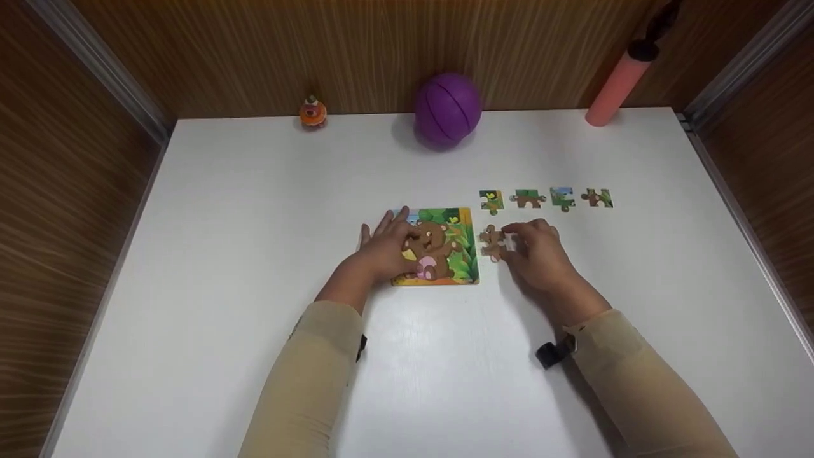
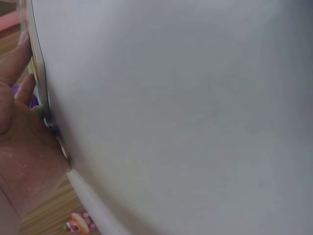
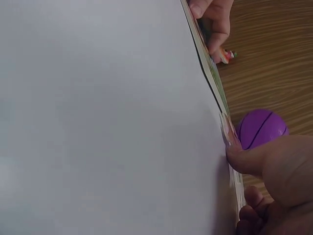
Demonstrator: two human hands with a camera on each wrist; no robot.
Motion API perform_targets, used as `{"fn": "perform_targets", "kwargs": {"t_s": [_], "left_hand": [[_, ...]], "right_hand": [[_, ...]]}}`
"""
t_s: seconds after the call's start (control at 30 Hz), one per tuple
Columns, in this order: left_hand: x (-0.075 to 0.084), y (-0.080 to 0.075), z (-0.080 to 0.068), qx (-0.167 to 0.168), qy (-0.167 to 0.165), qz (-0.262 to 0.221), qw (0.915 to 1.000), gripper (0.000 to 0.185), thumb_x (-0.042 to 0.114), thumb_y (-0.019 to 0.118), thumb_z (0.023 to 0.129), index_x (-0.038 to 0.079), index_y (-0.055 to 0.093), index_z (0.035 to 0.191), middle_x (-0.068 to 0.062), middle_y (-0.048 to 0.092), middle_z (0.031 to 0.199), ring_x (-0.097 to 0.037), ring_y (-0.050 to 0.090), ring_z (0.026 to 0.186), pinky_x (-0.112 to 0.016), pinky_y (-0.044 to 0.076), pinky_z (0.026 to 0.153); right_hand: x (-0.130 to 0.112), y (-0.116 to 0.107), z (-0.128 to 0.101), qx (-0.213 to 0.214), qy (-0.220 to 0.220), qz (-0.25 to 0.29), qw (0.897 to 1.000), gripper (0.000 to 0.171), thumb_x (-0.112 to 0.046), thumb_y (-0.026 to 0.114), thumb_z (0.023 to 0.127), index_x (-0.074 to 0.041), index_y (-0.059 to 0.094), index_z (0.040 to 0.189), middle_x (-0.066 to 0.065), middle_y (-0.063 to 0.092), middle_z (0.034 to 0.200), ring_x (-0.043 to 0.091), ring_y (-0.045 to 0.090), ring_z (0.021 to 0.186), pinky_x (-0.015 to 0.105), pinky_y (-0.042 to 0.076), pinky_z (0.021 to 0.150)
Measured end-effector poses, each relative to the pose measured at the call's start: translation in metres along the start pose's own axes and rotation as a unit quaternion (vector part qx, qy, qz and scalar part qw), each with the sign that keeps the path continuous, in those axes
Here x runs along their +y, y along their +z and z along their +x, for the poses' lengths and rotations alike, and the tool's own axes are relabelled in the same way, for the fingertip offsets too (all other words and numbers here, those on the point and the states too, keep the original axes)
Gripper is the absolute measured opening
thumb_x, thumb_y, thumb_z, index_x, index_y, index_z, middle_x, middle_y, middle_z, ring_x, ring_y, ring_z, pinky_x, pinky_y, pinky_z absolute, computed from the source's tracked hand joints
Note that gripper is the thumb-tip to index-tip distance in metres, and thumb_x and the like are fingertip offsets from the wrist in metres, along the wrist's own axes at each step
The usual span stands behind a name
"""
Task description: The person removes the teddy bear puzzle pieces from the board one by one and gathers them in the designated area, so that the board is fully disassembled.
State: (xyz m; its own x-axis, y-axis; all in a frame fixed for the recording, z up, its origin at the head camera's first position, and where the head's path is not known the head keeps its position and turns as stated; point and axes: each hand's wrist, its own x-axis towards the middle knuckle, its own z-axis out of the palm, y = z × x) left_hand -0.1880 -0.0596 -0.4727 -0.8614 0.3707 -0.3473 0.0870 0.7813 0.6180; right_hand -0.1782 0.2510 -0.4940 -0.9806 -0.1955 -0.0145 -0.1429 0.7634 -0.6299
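Note:
A square jigsaw puzzle point(image 1: 463, 248) with a brown bear picture lies on the white table. My left hand point(image 1: 383, 249) rests over its left side, fingers spread past the upper left edge and thumb on the bear's lower part. Just right of the puzzle is a brown puzzle piece point(image 1: 491, 238) with knobs at top and bottom. My right hand point(image 1: 539, 256) pinches this piece at its right side between index finger and thumb. In the right wrist view, the right thumb point(image 3: 244, 159) presses against the piece's edge, low over the tabletop.
Several loose pieces, among them a green-topped brown one point(image 1: 528, 198), form a row above the right hand. Along the back stand a small orange figurine point(image 1: 313, 113), a purple ball point(image 1: 448, 111) and a pink pump point(image 1: 615, 90). Wood-patterned panels point(image 1: 254, 57) border the table.

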Motion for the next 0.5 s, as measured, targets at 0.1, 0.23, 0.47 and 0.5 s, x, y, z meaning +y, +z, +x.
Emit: {"fn": "perform_targets", "kwargs": {"t_s": [0.1, 0.23, 0.47, 0.5], "left_hand": [[0.0002, 0.0001, 0.0001, 0.0, 0.001, -0.001, 1.0, 0.065, 0.033, 0.081, 0.095, 0.017, 0.049, 0.15, 0.0, 0.0, 0.179, -0.023, -0.009, 0.163, -0.057, -0.017, 0.125], [-0.0008, 0.0008, 0.0001, 0.001, 0.0, 0.001, 1.0, 0.066, 0.033, 0.081, 0.095, 0.018, 0.049, 0.15, 0.001, 0.0, 0.179, -0.023, -0.009, 0.163, -0.057, -0.018, 0.125], [-0.0014, 0.0007, 0.0009, -0.003, -0.002, 0.005, 1.0, 0.067, 0.033, 0.082, 0.095, 0.018, 0.048, 0.152, 0.001, 0.0, 0.179, -0.023, -0.009, 0.163, -0.058, -0.017, 0.125], [-0.0012, 0.0005, 0.0009, -0.004, -0.003, 0.005, 1.0, 0.067, 0.033, 0.081, 0.095, 0.019, 0.048, 0.152, 0.001, 0.0, 0.179, -0.022, -0.009, 0.163, -0.058, -0.017, 0.125]], "right_hand": [[0.0032, -0.0029, 0.0013, -0.003, 0.0, 0.003, 1.0, 0.042, -0.013, 0.078, 0.097, 0.003, 0.067, 0.134, 0.023, 0.059, 0.114, 0.036, 0.051, 0.104, 0.049, 0.044, 0.089], [0.0052, -0.006, 0.0041, -0.018, 0.009, 0.008, 1.0, 0.041, -0.015, 0.079, 0.097, 0.002, 0.068, 0.133, 0.019, 0.057, 0.107, 0.033, 0.05, 0.099, 0.046, 0.042, 0.085], [0.0058, -0.01, 0.0083, -0.046, 0.014, 0.016, 0.999, 0.037, -0.007, 0.076, 0.098, 0.002, 0.068, 0.132, 0.019, 0.058, 0.108, 0.032, 0.05, 0.099, 0.045, 0.045, 0.085], [0.0058, -0.0104, 0.0088, -0.047, 0.011, 0.016, 0.999, 0.037, -0.006, 0.075, 0.098, 0.003, 0.068, 0.132, 0.02, 0.059, 0.109, 0.032, 0.051, 0.099, 0.046, 0.045, 0.085]]}}
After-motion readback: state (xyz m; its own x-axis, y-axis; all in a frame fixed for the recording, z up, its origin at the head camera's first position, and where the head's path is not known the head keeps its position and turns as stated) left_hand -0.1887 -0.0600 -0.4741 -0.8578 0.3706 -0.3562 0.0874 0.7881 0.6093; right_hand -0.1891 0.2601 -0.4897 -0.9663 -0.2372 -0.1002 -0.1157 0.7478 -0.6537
